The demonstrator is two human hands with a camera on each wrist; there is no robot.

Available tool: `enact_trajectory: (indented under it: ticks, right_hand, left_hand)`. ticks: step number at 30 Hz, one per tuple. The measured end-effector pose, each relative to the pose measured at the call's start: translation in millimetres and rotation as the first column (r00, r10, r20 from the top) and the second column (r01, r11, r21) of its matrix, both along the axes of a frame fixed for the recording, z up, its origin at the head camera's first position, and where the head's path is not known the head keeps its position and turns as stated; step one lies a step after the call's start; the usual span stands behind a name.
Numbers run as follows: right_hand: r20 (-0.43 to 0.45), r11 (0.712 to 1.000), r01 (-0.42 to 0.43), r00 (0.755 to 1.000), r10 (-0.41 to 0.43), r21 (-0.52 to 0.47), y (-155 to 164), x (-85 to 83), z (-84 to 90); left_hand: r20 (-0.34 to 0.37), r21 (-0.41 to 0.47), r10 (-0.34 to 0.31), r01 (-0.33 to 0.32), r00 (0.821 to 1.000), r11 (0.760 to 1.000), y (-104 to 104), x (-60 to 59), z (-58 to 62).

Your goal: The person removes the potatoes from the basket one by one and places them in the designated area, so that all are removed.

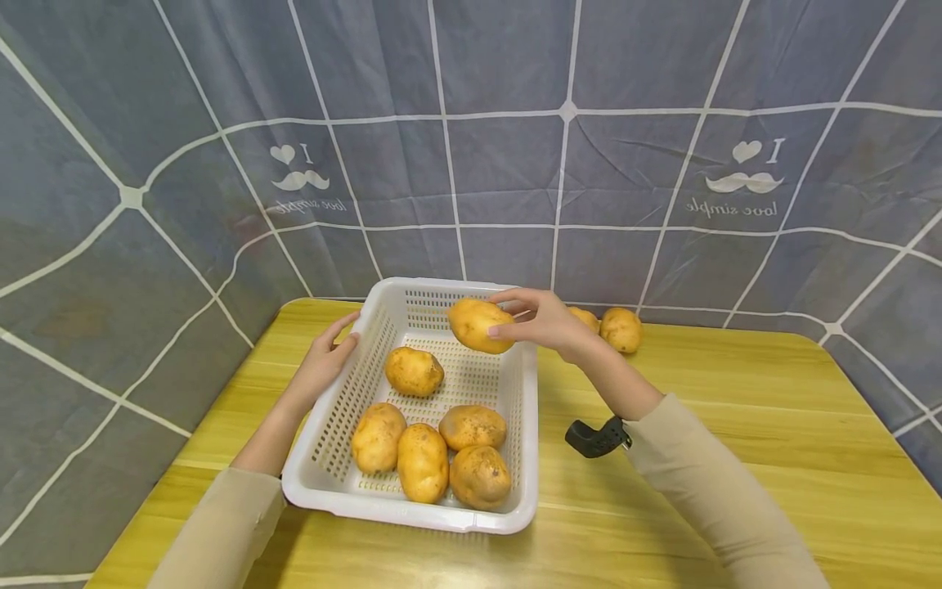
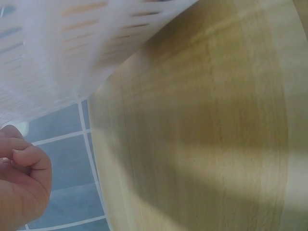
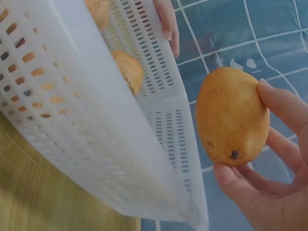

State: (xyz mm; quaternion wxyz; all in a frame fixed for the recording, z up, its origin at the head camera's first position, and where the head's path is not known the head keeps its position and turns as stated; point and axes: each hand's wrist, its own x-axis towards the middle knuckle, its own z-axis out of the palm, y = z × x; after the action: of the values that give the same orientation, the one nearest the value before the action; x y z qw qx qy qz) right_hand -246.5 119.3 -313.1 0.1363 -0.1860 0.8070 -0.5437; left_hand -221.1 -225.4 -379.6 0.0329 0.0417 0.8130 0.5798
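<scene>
A white perforated basket stands on a yellow wooden table. Several potatoes lie in it, one apart and the others bunched at the near end. My right hand holds another potato in the air over the basket's far right rim. In the right wrist view its fingers curl round that potato, beside the basket wall. My left hand grips the basket's left rim, thumb inside. Its curled fingers show under the basket.
Two loose potatoes lie on the table behind my right hand, one in full view and one partly hidden. A grey-blue checked cloth walls in the table at the back and sides. A black wrist mount sits on my right forearm.
</scene>
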Motion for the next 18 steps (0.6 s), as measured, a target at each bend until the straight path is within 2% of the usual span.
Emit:
enact_trajectory:
  ticks: [18]
  right_hand:
    - [-0.009, 0.994, 0.104, 0.995, -0.104, 0.037, 42, 1.5, -2.6]
  left_hand:
    - [-0.008, -0.024, 0.009, -0.009, 1.0, 1.0, 1, 1.1, 1.6]
